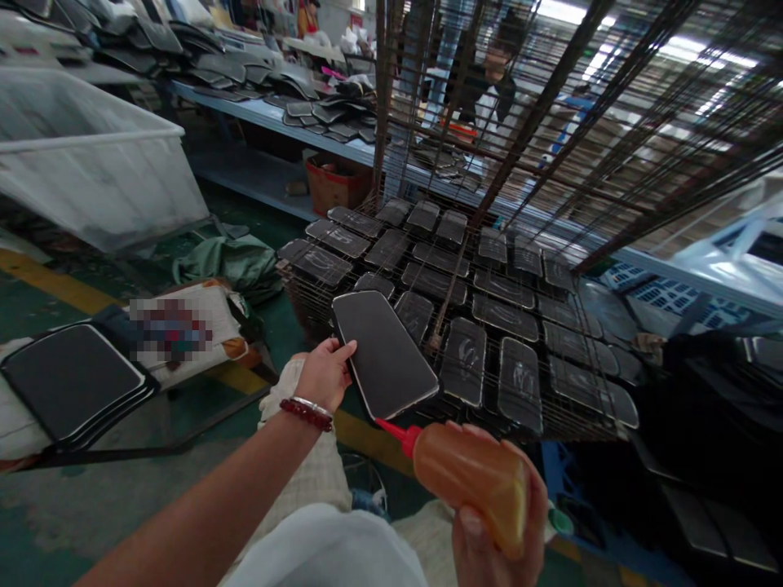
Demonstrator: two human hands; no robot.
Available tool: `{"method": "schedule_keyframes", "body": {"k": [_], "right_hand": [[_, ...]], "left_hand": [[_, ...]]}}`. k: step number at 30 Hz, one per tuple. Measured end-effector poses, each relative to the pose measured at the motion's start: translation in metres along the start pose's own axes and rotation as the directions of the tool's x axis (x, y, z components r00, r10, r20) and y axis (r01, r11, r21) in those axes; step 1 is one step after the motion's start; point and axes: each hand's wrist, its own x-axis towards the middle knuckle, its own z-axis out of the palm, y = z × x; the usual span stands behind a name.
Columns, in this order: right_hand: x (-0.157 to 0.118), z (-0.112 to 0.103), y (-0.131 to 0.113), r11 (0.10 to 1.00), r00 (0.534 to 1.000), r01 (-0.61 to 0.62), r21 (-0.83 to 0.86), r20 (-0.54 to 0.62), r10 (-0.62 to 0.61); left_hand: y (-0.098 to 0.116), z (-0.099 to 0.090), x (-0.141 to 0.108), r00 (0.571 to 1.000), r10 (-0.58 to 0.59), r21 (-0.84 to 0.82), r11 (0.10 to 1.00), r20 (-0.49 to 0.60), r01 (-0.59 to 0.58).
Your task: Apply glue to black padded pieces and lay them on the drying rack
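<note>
- Landmark: the wire rack [299, 297]. Places below are relative to it.
- Dark panel [385, 350]: in my left hand [321, 375], near side of the rack, partly overlapping its near-left part in view. Dark face up, light line around the rim.
- Left hand: closed in a pinch on the panel's left long edge, thumb on top, other fingers mostly hidden under it.
- Key relation: panel lies forward and right of my left hand. Long axis runs diagonally, far-left end toward the rack, near-right end back toward me. Left hand is the nearer one, in contact; right hand [502, 522] is apart from it, off the near end.
- Right hand: wrapped around the squeeze bottle [471, 481], amber contents, on my side of the rack. Can't tell how hard I'm squeezing.
- Bottle's red nozzle [404, 436] points left and slightly away from me, tip right at the panel's near-left corner. Touching or just beside, can't tell.
- On the rack: rows of similar dark pieces [463, 359], several with pale squiggles on top.
- Left of the rack: stack of dark panels [79, 383]; farther back, white bin [122, 179].
</note>
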Motion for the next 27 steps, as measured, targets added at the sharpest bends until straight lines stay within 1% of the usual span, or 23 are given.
{"method": "schedule_keyframes", "body": {"k": [3,5,6,8,10,12,13,14,15,16,17,18,19,21,23,25,26,27], "right_hand": [[0.016,-0.010,0.000,0.996,0.995,0.071,-0.060,-0.067,-0.075],[0.029,-0.020,-0.001,0.988,0.982,0.107,-0.112,-0.143,-0.123],[0.035,-0.024,-0.002,0.986,0.976,0.107,-0.125,-0.178,-0.128],[0.043,-0.032,-0.004,0.989,0.969,0.070,-0.127,-0.228,-0.098],[0.044,-0.037,-0.003,0.992,0.969,0.025,-0.126,-0.241,-0.054],[0.040,-0.035,0.001,0.993,0.972,-0.025,-0.113,-0.237,-0.002],[0.038,-0.032,0.004,0.994,0.974,-0.067,-0.090,-0.224,0.046],[0.035,-0.028,0.007,0.990,0.971,-0.136,-0.043,-0.202,0.125],[0.033,-0.024,0.010,0.974,0.959,-0.225,0.034,-0.171,0.227],[0.033,-0.020,0.012,0.937,0.932,-0.322,0.135,-0.131,0.339],[0.035,-0.018,0.015,0.878,0.893,-0.407,0.253,-0.090,0.440],[0.039,-0.017,0.016,0.798,0.850,-0.472,0.375,-0.048,0.525],[0.044,-0.019,0.018,0.718,0.815,-0.496,0.489,-0.021,0.579],[0.057,-0.027,0.020,0.605,0.778,-0.462,0.649,-0.031,0.627],[0.069,-0.038,0.024,0.551,0.755,-0.405,0.729,-0.074,0.652],[0.072,-0.044,0.026,0.533,0.763,-0.382,0.755,-0.068,0.643],[0.069,-0.043,0.027,0.526,0.778,-0.394,0.754,-0.031,0.628],[0.063,-0.040,0.027,0.526,0.802,-0.401,0.750,0.011,0.597]], "left_hand": [[0.000,0.000,-0.001,1.000,0.005,0.000,1.000,0.015,-0.005],[-0.001,-0.001,-0.001,1.000,0.008,-0.001,1.000,0.029,-0.008],[-0.001,-0.001,0.000,0.999,0.011,-0.002,1.000,0.033,-0.011],[-0.001,-0.001,0.001,0.999,0.011,0.000,1.000,0.044,-0.011],[-0.002,0.000,0.003,0.999,0.007,0.008,1.000,0.053,-0.008],[-0.004,0.001,0.005,0.998,0.008,0.012,1.000,0.064,-0.009],[-0.005,0.002,0.006,0.998,0.008,0.012,1.000,0.067,-0.009],[-0.006,0.003,0.008,0.998,0.009,0.009,1.000,0.067,-0.010],[-0.006,0.004,0.010,0.998,0.009,0.002,1.000,0.063,-0.009],[-0.006,0.004,0.012,0.998,0.010,-0.013,1.000,0.058,-0.009],[-0.006,0.005,0.014,0.998,0.013,-0.037,0.999,0.055,-0.011],[-0.006,0.006,0.016,0.999,0.021,-0.071,0.997,0.049,-0.018],[-0.005,0.006,0.018,0.999,0.032,-0.113,0.993,0.040,-0.028],[-0.004,0.009,0.022,1.000,0.031,-0.197,0.980,0.003,-0.030],[-0.006,0.013,0.024,0.999,-0.023,-0.247,0.969,-0.040,0.012],[-0.012,0.020,0.023,0.997,-0.074,-0.258,0.964,-0.029,0.064],[-0.017,0.024,0.021,0.996,-0.084,-0.251,0.964,-0.002,0.081],[-0.023,0.029,0.017,0.995,-0.093,-0.232,0.968,0.038,0.100]]}}
